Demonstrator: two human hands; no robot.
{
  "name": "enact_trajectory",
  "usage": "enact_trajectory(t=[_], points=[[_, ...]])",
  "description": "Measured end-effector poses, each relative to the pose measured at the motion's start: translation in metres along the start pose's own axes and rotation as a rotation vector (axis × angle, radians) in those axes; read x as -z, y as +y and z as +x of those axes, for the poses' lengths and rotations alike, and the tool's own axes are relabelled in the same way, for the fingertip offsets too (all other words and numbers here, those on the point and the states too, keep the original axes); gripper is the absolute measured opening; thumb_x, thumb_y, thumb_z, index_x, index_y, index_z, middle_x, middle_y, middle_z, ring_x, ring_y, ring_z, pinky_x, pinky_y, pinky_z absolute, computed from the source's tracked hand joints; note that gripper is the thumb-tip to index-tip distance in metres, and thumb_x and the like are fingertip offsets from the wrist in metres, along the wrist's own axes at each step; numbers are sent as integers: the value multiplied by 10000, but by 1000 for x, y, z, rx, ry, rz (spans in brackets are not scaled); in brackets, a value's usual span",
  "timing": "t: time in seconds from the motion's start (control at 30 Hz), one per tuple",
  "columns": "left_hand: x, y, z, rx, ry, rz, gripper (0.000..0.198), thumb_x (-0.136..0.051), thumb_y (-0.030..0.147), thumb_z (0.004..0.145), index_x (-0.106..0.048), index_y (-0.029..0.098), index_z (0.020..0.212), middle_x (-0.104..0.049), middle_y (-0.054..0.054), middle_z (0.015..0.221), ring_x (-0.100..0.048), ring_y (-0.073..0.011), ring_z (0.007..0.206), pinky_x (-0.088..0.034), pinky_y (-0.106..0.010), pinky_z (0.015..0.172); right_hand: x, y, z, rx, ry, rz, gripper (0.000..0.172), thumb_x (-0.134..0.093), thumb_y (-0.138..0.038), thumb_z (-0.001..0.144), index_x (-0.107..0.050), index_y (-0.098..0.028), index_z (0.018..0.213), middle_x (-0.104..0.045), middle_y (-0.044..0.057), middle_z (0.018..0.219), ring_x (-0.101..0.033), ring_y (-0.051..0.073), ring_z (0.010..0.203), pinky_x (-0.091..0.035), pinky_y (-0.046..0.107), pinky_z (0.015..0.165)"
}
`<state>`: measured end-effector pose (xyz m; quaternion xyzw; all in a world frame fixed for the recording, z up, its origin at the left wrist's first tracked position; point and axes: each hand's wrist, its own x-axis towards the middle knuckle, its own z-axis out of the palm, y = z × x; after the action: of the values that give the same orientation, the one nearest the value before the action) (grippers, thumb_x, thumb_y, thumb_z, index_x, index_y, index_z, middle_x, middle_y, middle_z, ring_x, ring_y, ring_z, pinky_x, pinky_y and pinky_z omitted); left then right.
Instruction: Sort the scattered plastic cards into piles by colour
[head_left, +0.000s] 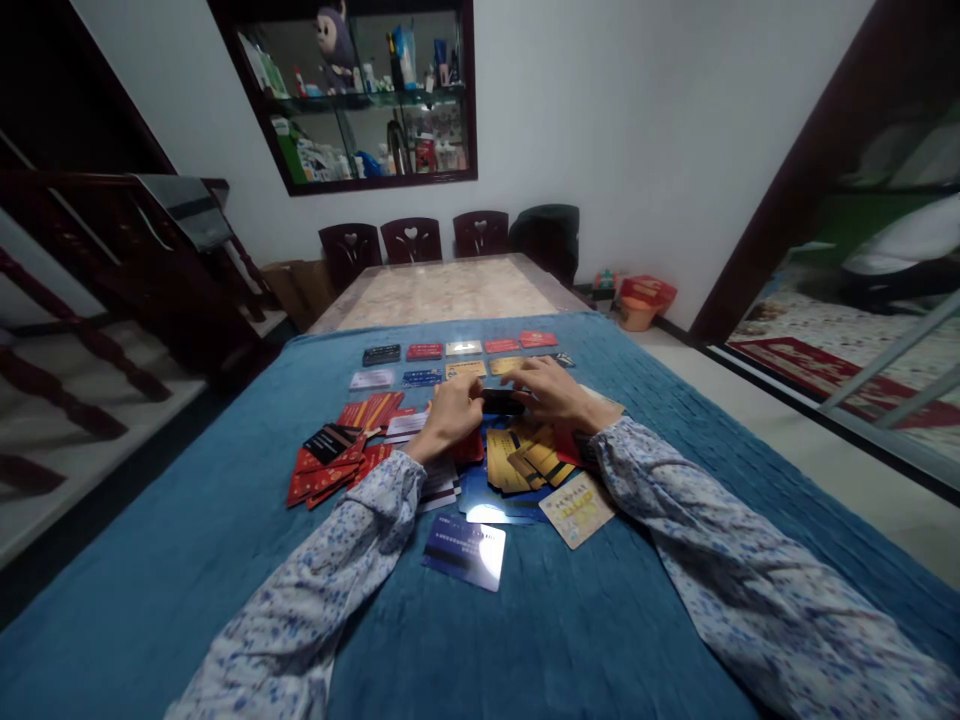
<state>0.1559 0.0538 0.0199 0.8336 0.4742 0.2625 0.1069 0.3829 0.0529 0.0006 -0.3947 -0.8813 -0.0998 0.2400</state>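
A black card (501, 402) lies between my two hands above the cloth. The fingers of my left hand (454, 408) pinch its left end. At its right end are the fingers of my right hand (553, 388), bent and close around it. Below my hands is a pile of gold cards (517, 460), with blue cards (480, 492) partly under it. Red cards (322, 478) are heaped to the left, a black card with a stripe (330, 442) on top. Nearest me lie a purple-blue card (463, 550) and a pale gold card (577, 508).
Beyond my hands, cards sit in two rows, among them a black card (381, 354) and a white card (371, 379). A blue cloth (225, 520) covers this end of the table (450, 287). Chairs (411, 240) stand at the far end. Someone in white (915, 240) is at the right.
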Motion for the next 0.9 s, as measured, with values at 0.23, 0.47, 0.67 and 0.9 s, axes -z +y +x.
enact_trajectory(t=[0.23,0.47,0.67,0.9], points=[[7,0,3,88,20,5,125,-587,82,828,-601,205,810,-737,-61,918,-683,-249,931,-481,-364,871,-2,-4,-1,-56,19,-145,370,-687,-162,863,-653,-188,1231,-733,126,1073,-586,287,1032,-368,379,886],[11,-1,3,108,81,-5,121,-577,90,834,-580,210,818,-721,-56,905,-675,-236,880,-486,-364,847,-6,-7,-2,-71,48,-236,427,-713,-239,848,-623,-149,1256,-695,173,1195,-549,327,1069,-375,412,901],[11,0,4,114,95,-9,131,-578,83,825,-576,213,808,-713,-56,889,-677,-243,866,-489,-373,835,-8,-11,-3,-87,82,-250,490,-730,-300,834,-602,-161,1286,-660,183,1197,-524,352,1086,-382,441,913],[9,-2,4,118,96,12,138,-585,76,841,-567,212,826,-726,-61,917,-689,-249,905,-488,-374,845,-11,-17,-3,-130,140,-266,468,-712,-263,842,-612,-164,1288,-633,186,1196,-507,357,1096,-389,443,897]])
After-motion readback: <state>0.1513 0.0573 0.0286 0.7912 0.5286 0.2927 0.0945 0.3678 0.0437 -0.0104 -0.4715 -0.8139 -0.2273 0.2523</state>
